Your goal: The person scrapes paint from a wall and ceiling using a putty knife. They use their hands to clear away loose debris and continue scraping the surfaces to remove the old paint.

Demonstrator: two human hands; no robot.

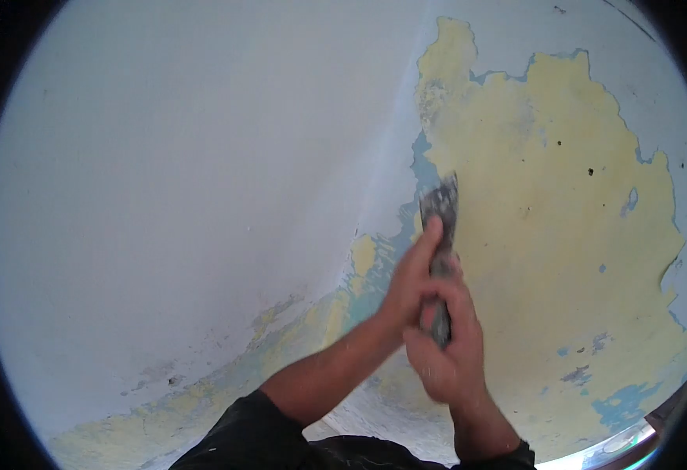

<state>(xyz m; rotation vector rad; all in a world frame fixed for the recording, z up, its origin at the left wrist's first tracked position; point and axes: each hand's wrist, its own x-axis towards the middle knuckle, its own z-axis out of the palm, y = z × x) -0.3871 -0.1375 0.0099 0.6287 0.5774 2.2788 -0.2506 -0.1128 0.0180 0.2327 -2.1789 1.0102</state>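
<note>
Pale paint (186, 172) covers the left of the head view; a yellow patch (539, 219) spreads across the right. At centre, a scraper (441, 265) stands nearly upright, blade (440, 202) topmost, over the patch's blue edge (422, 163). Both grips wrap it: left hand (412, 280) nearer the blade, right hand (451, 348) around the lower handle (441, 330).

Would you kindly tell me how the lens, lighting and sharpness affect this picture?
Head view: blackened, rounded edges suggest a fisheye lens; soft, dim light on the pale wall; a bright strip at lower right; slight blur on the right hand and scraper.
</note>
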